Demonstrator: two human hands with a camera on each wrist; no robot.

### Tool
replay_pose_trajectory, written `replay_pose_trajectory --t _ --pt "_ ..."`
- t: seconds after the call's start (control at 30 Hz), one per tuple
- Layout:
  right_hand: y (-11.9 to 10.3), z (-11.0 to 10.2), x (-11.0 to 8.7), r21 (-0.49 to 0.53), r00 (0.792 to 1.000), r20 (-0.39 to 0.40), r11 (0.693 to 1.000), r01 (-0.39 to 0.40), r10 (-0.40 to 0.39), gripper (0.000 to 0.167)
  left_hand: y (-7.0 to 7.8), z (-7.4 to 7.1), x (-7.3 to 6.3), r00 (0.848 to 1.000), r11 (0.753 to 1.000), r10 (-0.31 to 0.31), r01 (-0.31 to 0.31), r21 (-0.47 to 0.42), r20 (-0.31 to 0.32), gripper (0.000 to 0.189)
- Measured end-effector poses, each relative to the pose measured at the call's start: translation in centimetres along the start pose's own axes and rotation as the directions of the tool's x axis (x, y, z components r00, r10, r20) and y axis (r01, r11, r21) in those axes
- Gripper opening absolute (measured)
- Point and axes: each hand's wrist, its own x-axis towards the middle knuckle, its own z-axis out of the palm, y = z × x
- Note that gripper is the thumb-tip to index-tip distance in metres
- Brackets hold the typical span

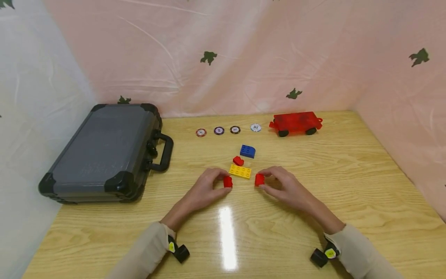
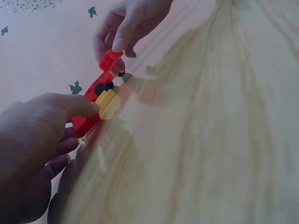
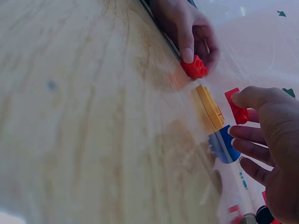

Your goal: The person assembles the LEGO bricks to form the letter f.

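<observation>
My left hand (image 1: 208, 188) pinches a small red toy brick (image 1: 228, 182) between thumb and fingers, just above or on the table. Opposite it, my right hand (image 1: 283, 185) pinches another red brick (image 1: 259, 179) by its edges; the right wrist view shows this brick (image 3: 237, 106) raised off the wood. Between and slightly beyond the hands lies a yellow eight-stud brick (image 1: 240, 171). Touching or close behind it is a small red piece (image 1: 238, 161) with a curved edge. Farther back sits a blue brick (image 1: 247, 151) with one rounded corner.
A grey hard case (image 1: 104, 151) with black corners lies at the left, its handle (image 1: 166, 153) toward the bricks. Several poker chips (image 1: 219, 130) form a row at the back. A red wheeled toy wagon (image 1: 296, 123) stands at the back right, before the pink cloth (image 1: 244, 85).
</observation>
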Motion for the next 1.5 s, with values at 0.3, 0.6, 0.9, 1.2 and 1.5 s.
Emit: replay_pose_trajectory --t 0.3,0.6,0.9,1.2,1.5 --pt "-0.6 0.5 0.4 0.021 1.0 0.001 1.0 0.016 -0.016 0.037 0.9 1.2 0.4 0.999 0.999 0.029 -0.028 -0.033 0.02 0.034" --pt "-1.0 0.9 1.1 0.028 0.998 0.015 0.997 0.068 -0.068 0.037 0.9 1.4 0.4 1.0 1.0 0.012 -0.012 0.006 -0.007 0.034" --pt "-1.1 1.8 1.9 0.037 0.99 -0.009 0.99 0.138 -0.138 0.036 1.1 1.3 0.4 0.999 0.999 -0.043 0.043 0.001 0.003 0.032" --pt "-1.5 2.7 2.5 0.004 0.986 -0.013 0.986 0.167 -0.167 0.034 1.0 1.3 0.7 0.999 0.999 -0.053 0.053 0.01 0.008 0.034" --pt "-2.1 3.3 3.1 -0.031 0.991 0.027 0.991 0.13 -0.129 0.033 0.8 1.4 0.7 0.999 0.999 -0.033 0.033 0.007 0.0 0.035"
